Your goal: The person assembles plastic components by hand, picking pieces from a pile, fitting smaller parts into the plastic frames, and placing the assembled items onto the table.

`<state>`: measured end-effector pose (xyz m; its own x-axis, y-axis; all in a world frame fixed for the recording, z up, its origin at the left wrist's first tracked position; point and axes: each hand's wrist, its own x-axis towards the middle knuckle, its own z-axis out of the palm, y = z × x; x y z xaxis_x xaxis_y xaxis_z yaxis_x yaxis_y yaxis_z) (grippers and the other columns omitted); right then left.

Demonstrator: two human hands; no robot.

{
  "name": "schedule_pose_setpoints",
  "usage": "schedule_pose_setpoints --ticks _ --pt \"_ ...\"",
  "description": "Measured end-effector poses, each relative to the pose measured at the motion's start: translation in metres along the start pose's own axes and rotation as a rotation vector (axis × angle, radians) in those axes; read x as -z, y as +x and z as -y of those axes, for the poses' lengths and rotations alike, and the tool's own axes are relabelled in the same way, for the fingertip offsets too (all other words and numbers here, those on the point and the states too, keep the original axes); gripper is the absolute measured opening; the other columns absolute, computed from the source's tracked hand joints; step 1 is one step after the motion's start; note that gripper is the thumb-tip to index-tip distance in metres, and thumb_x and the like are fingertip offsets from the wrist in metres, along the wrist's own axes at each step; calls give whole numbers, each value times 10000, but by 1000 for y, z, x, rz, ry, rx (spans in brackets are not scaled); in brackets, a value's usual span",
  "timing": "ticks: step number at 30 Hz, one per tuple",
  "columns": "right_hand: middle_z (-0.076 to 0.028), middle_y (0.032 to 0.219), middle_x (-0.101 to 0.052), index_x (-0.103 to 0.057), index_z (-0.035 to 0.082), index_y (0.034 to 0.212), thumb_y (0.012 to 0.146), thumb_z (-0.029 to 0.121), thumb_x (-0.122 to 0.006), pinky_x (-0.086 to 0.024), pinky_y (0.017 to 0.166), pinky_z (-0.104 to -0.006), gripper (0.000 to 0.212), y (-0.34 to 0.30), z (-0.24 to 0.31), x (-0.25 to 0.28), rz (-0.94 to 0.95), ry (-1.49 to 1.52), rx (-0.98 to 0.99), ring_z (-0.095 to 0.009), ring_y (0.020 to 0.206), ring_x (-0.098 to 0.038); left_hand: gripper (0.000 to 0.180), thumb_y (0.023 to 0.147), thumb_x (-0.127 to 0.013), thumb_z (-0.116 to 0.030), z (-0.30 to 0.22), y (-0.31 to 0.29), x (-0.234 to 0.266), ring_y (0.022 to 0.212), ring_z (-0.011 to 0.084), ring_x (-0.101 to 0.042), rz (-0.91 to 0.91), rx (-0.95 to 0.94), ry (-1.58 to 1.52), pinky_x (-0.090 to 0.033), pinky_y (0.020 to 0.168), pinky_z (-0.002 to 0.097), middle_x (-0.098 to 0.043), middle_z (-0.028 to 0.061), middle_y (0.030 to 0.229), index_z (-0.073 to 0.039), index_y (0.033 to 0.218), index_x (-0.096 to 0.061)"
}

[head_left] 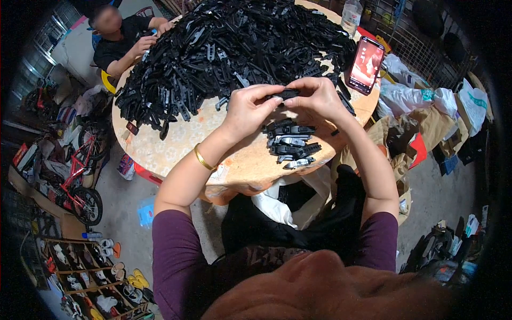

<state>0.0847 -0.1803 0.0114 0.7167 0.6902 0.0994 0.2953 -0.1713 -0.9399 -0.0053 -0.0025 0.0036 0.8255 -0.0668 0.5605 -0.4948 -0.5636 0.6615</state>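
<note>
My left hand [249, 111] and my right hand [318, 100] meet over the round table [176, 152]. Between their thumbs and fingertips they pinch a black plastic part [289, 94], mostly covered by the fingers, so its exact kind is hard to make out. Just below the hands, near the table's front edge, a small stack of similar black parts [290, 140] lies side by side, some with silvery glints. Beyond my fingers a large heap of long, narrow black plastic pieces [229, 48] covers the far part of the tabletop.
A phone [366, 65] with a lit screen leans at the right of the table, near a clear bottle [352, 16]. Another person [120, 40] sits at the far left, hands at the heap. Sacks and bags [426, 112] crowd the right; a red bicycle [80, 176] stands left.
</note>
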Motion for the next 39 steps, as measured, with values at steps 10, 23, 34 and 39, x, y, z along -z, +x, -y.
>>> schedule_pose_setpoints --ticks 10,23,34,39 --pt "-54 889 -650 -640 12 996 864 236 -573 -482 727 -274 268 24 -24 5 -62 -194 230 -127 816 -593 304 780 -616 -69 -9 -2 -2 881 137 -587 480 124 -156 -471 790 279 -624 84 950 -11 1075 -566" --pt "-158 1008 -607 -594 46 1064 780 169 -595 -468 795 -373 310 59 -42 4 -385 -512 428 -317 897 -581 255 692 -577 -45 38 9 -15 980 287 -481 254 -278 708 -448 821 356 -532 94 1109 -67 942 -625" --pt "-126 909 -637 -648 67 968 731 150 -624 -465 795 -388 252 111 -25 -7 -299 -838 524 -310 866 -576 198 910 -448 -74 40 18 3 788 145 -624 -157 507 -710 -531 735 253 -617 122 951 -1 1090 -485" --pt "-140 910 -646 -657 81 955 704 136 -631 -488 780 -348 258 94 -10 -14 -394 -513 436 -279 862 -620 212 906 -470 -112 49 14 14 874 290 -624 -102 657 -1148 -538 773 366 -594 185 1014 -7 1091 -476"
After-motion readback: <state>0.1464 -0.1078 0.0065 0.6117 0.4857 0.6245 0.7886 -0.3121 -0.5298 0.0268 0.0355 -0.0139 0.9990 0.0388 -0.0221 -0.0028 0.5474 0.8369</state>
